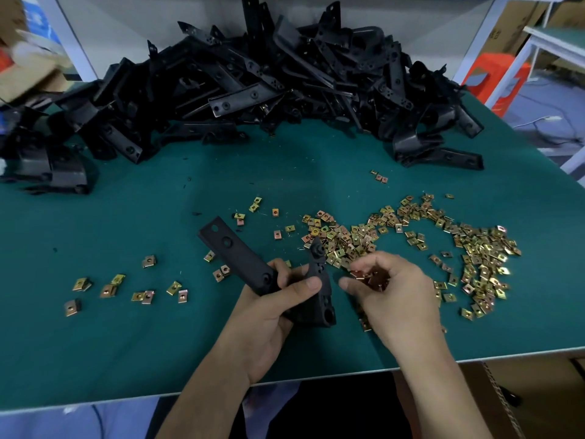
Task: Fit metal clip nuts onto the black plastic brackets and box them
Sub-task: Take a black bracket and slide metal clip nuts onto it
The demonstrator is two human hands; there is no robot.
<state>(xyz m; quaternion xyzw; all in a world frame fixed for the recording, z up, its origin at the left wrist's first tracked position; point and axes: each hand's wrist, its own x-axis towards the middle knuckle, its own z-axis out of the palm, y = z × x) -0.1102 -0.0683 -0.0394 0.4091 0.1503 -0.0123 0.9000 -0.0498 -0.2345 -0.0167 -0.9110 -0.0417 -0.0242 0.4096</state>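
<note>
While left hand (pixel 272 312) grips bracket (pixel 235 256), right hand (pixel 395 299) cups clip nuts (pixel 371 277); cardboard box (pixel 544 407) contents hidden.

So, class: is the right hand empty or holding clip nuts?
Holding: several clip nuts sit bunched inside the curled fingers of the right hand.

One black angled bracket (pixel 240 258) is held tilted, its holed flat arm pointing to 10 o'clock. A heap of brackets (pixel 253 90) lies at 12; brass-coloured clip nuts (pixel 348 242) scatter toward 3.
</note>
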